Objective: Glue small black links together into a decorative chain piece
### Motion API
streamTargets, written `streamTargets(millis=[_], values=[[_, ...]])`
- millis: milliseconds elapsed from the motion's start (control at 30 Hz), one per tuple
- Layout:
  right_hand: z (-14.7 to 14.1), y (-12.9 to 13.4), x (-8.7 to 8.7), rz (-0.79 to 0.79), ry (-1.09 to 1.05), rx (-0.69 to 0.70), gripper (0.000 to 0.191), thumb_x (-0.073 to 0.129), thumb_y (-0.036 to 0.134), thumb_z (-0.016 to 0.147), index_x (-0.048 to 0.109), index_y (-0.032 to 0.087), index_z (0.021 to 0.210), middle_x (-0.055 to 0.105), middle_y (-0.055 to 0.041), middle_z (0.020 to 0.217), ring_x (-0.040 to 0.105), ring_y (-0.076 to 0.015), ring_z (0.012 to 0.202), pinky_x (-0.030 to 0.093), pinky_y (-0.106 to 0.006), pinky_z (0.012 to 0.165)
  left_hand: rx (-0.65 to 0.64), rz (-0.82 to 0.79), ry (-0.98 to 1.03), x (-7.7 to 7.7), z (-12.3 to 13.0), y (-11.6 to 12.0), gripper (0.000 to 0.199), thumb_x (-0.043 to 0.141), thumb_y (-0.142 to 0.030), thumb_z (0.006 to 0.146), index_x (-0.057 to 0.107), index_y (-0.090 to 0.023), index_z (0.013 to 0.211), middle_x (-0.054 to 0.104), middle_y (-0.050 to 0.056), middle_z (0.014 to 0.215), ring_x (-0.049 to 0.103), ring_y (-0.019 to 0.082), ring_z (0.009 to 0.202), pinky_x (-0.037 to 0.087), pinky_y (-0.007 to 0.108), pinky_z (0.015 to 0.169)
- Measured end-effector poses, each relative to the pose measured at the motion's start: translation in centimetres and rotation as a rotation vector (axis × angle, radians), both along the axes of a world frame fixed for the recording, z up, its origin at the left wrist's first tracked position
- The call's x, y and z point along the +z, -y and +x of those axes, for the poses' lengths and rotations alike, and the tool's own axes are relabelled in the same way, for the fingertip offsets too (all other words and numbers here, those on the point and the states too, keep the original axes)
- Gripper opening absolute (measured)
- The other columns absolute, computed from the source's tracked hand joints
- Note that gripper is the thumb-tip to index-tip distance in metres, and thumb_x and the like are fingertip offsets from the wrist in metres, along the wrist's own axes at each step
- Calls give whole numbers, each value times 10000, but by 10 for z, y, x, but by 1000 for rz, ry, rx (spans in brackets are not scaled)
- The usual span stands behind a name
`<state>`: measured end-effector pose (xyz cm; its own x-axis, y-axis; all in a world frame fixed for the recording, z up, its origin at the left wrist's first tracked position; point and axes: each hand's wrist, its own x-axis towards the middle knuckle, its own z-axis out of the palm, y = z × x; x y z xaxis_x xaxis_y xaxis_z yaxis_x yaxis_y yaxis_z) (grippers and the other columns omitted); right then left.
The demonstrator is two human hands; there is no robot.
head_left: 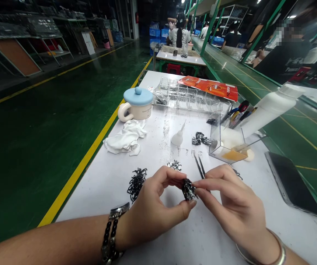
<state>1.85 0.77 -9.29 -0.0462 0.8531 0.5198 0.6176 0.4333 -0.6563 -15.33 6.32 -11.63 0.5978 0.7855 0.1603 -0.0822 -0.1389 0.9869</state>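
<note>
Left hand [158, 206] pinches small black part [188, 190] between thumb and forefinger; right hand [232, 202] pinches its right edge, fingertips nearly together, above white table [92, 198]. Probably light, stiff, slick; best held by outer sides.

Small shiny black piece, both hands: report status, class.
Left hand: gripping small shiny black piece. Right hand: touching its edge. Slim black tweezers partly behind right hand.
</note>
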Motion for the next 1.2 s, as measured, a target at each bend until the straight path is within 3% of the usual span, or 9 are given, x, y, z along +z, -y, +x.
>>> streamTargets(millis=[400,1200], values=[[-3,3,3,147,133,-53,172,586,10,758,621,124,883,504,-36,691,456,-145,664,339,-321,570,58,62,-78,0,-1,-1,324,707,-197,717,511,-227,974,593,-6,883,598,152,854,488,291,802],[7,5,5,254,422,44,276,615,39,735,580,117,996,602,-60,740,496,-164,660,359,-346,592,65,111,-115,1,-1,1,323,710,-177,686,536,-215,956,616,-3,855,613,142,809,514,252,752]])
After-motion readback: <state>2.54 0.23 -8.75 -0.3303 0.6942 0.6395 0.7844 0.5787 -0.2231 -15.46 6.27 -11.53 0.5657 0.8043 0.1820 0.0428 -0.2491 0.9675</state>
